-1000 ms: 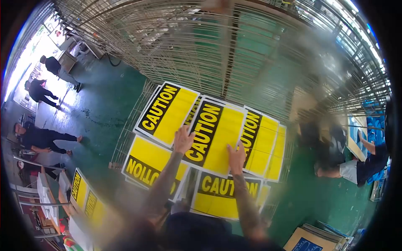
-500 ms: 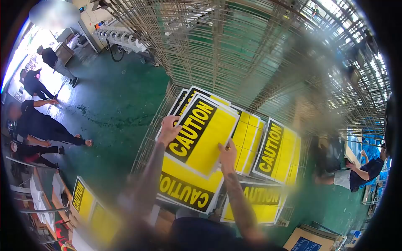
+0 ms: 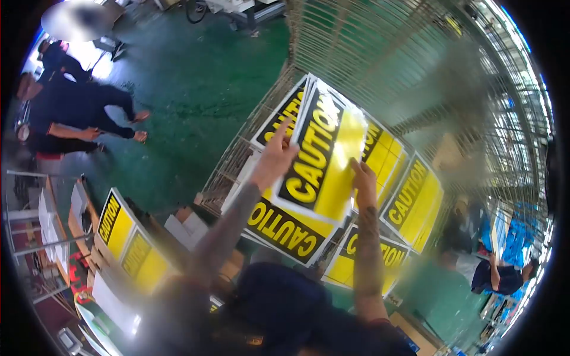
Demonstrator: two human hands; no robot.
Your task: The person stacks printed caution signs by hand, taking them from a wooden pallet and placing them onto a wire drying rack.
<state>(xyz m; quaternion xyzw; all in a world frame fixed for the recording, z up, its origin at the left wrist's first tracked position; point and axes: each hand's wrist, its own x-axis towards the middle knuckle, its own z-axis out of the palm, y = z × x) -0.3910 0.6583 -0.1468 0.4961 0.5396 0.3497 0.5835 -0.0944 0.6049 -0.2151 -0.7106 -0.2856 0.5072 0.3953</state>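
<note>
A yellow and black CAUTION sign (image 3: 317,148) is held up in front of me, tilted, with glare on its yellow part. My left hand (image 3: 276,159) is at its left edge, index finger extended, the other fingers bent against the edge. My right hand (image 3: 363,178) pinches the sign's right edge. Below it lies another CAUTION sign (image 3: 288,231) on the wire rack (image 3: 228,163). More signs lie on the rack: one (image 3: 407,199) at the right, one (image 3: 380,258) nearer me, and one partly hidden behind my left hand.
Raised wire shelves (image 3: 368,41) stand beyond the signs. At lower left another CAUTION sign (image 3: 132,243) lies near a board-loaded rack (image 3: 44,243). Several people are at the left; one person (image 3: 502,276) is at the right. Green floor (image 3: 178,77) shows at upper left.
The view has shifted, so the rack and signs appear farther right and the people at left closer. Both hands still hold the sign, which now catches glare; the left index finger now points out.
</note>
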